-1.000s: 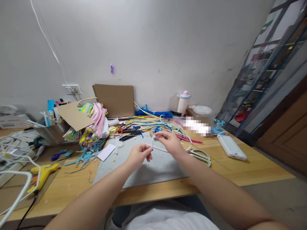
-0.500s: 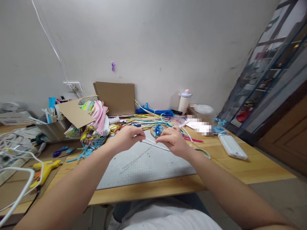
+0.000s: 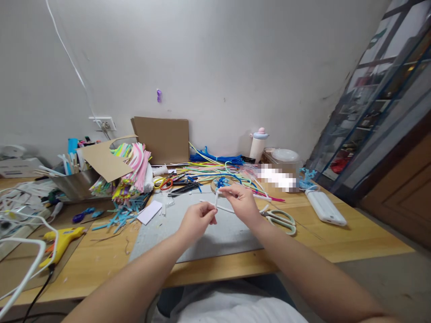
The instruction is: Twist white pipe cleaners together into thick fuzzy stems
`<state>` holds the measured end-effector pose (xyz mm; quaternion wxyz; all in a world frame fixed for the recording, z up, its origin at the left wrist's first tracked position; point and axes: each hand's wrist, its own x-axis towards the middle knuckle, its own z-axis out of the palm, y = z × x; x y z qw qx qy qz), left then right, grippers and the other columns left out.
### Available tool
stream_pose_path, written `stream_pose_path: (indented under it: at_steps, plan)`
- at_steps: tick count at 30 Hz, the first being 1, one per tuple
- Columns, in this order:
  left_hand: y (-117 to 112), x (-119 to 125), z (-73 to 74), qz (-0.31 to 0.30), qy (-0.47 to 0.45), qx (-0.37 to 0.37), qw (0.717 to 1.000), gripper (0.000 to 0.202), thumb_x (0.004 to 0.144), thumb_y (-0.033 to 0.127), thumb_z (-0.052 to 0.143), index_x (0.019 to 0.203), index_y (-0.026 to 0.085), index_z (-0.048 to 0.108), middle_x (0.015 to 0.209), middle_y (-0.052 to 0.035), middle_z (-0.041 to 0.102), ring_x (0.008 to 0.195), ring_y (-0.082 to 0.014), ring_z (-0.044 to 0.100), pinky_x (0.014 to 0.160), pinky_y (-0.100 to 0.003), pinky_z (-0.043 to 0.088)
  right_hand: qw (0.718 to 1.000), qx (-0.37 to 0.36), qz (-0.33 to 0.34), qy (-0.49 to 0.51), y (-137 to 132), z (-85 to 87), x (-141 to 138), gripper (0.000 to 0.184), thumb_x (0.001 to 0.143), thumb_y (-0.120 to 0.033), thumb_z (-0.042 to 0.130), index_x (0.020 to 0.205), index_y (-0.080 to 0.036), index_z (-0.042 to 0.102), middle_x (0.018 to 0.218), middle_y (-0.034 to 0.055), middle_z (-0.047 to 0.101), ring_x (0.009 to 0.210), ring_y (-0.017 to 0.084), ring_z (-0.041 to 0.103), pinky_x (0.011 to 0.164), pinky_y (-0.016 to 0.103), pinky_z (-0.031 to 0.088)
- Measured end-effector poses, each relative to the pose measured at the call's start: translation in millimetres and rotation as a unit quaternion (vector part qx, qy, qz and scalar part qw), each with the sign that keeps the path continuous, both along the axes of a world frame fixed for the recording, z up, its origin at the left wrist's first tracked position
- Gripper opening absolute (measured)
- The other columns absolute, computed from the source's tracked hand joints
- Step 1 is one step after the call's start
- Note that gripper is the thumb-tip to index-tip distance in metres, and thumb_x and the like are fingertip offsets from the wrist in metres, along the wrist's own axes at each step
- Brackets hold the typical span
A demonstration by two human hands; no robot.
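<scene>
It's craft-workshop territory here, home or business impossible to call: a pale wooden counter [image 3: 343, 235] against a plain grey wall [image 3: 235, 54], loaded with a thick bundle of soft multicoloured stems [image 3: 136, 168], a yellow plastic glue gun [image 3: 64, 242], green-handled scissors [image 3: 279, 217], brown cardboard sheets [image 3: 161, 140]!

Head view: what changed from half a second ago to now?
The left hand has drawn back toward the body, uncovering the white card. A short white strip now stands nearly upright, pinched between it and the right hand; whether anything was let go, I can't tell. The scissors show more fully. The glue gun and bottle stayed put.
</scene>
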<state>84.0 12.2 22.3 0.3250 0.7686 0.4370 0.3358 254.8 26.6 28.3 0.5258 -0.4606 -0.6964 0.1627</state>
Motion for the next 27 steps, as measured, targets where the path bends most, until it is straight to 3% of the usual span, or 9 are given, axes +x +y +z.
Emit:
stream_pose_path:
  at_steps: [3, 6, 10, 12, 14, 17, 20, 23, 27]
  plan:
    - [-13.8, 0.4, 11.1, 0.010, 0.027, 0.032, 0.999, 0.020, 0.083, 0.031, 0.047, 0.071, 0.019, 0.058, 0.061, 0.0007, 0.064, 0.056, -0.0123, 0.054, 0.055, -0.023, 0.037, 0.991, 0.054, -0.072, -0.101, -5.1, 1.1, 4.4, 0.020, 0.087, -0.022, 0.053, 0.090, -0.030, 0.072, 0.078, 0.0026, 0.064, 0.084, 0.020, 0.052, 0.084, 0.039, 0.024]
    - [-18.3, -6.6, 34.1, 0.011, 0.073, 0.085, 0.994, 0.017, 0.082, 0.026, 0.049, 0.069, 0.020, 0.059, 0.064, 0.0006, 0.063, 0.059, -0.0128, 0.052, 0.057, -0.024, 0.034, 0.958, 0.120, -0.100, -0.241, -10.3, 4.9, 9.5, 0.025, 0.088, -0.020, 0.050, 0.096, -0.033, 0.070, 0.080, 0.0019, 0.064, 0.083, 0.019, 0.049, 0.081, 0.039, 0.021]
    - [-5.7, -21.7, 67.5, -0.011, 0.158, 0.182, 0.971, 0.016, 0.082, 0.023, 0.050, 0.076, 0.021, 0.064, 0.071, 0.0000, 0.064, 0.067, -0.0138, 0.054, 0.062, -0.024, 0.036, 0.947, 0.135, 0.001, -0.293, -11.8, 13.7, 17.0, 0.026, 0.091, -0.021, 0.047, 0.092, -0.033, 0.070, 0.079, 0.0005, 0.063, 0.082, 0.017, 0.049, 0.082, 0.039, 0.020]
    - [6.5, -29.8, 78.0, -0.022, 0.143, 0.162, 0.976, 0.015, 0.079, 0.022, 0.053, 0.076, 0.022, 0.067, 0.075, 0.0004, 0.067, 0.071, -0.0143, 0.056, 0.066, -0.024, 0.037, 0.951, 0.118, 0.062, -0.278, -11.7, 19.5, 20.6, 0.025, 0.091, -0.022, 0.047, 0.089, -0.032, 0.070, 0.079, -0.0001, 0.063, 0.081, 0.016, 0.050, 0.082, 0.038, 0.022]
    - [18.6, -35.9, 80.3, -0.027, 0.092, 0.086, 0.992, 0.012, 0.076, 0.023, 0.057, 0.072, 0.021, 0.068, 0.069, 0.0011, 0.066, 0.068, -0.0137, 0.055, 0.063, -0.023, 0.038, 0.960, 0.092, 0.108, -0.242, -12.1, 25.0, 23.3, 0.023, 0.091, -0.024, 0.048, 0.089, -0.030, 0.070, 0.081, 0.0000, 0.062, 0.081, 0.015, 0.051, 0.083, 0.036, 0.024]
    - [29.5, -36.3, 67.2, -0.029, 0.025, 0.002, 0.999, 0.016, 0.074, 0.031, 0.060, 0.068, 0.018, 0.067, 0.060, 0.0013, 0.061, 0.060, -0.0121, 0.053, 0.056, -0.022, 0.038, 0.971, 0.050, 0.167, -0.166, -12.4, 29.0, 23.7, 0.021, 0.090, -0.029, 0.050, 0.088, -0.026, 0.070, 0.080, 0.0012, 0.062, 0.079, 0.015, 0.053, 0.081, 0.034, 0.031]
    - [26.9, -24.1, 39.7, -0.014, -0.013, -0.020, 1.000, 0.023, 0.076, 0.037, 0.057, 0.068, 0.016, 0.064, 0.057, 0.0009, 0.059, 0.055, -0.0116, 0.052, 0.054, -0.021, 0.039, 0.980, 0.010, 0.190, -0.061, -10.8, 26.4, 19.1, 0.021, 0.089, -0.033, 0.051, 0.088, -0.023, 0.070, 0.076, 0.0019, 0.061, 0.074, 0.015, 0.054, 0.071, 0.030, 0.038]
    - [13.6, -4.9, 11.0, 0.029, -0.055, -0.029, 0.998, 0.029, 0.080, 0.041, 0.050, 0.073, 0.015, 0.063, 0.059, -0.0002, 0.058, 0.055, -0.0119, 0.053, 0.053, -0.022, 0.041, 0.992, 0.004, 0.124, 0.005, -8.8, 20.3, 12.1, 0.020, 0.088, -0.032, 0.052, 0.090, -0.023, 0.069, 0.078, 0.0026, 0.061, 0.074, 0.016, 0.054, 0.068, 0.030, 0.039]
    - [-8.7, 15.2, -5.3, 0.061, -0.068, -0.025, 0.996, 0.031, 0.083, 0.041, 0.047, 0.076, 0.015, 0.062, 0.060, -0.0012, 0.059, 0.053, -0.0123, 0.052, 0.050, -0.023, 0.040, 0.993, 0.056, -0.044, -0.092, -12.2, 13.9, 4.9, 0.018, 0.087, -0.026, 0.053, 0.090, -0.028, 0.071, 0.076, 0.0020, 0.062, 0.079, 0.018, 0.053, 0.078, 0.035, 0.031]
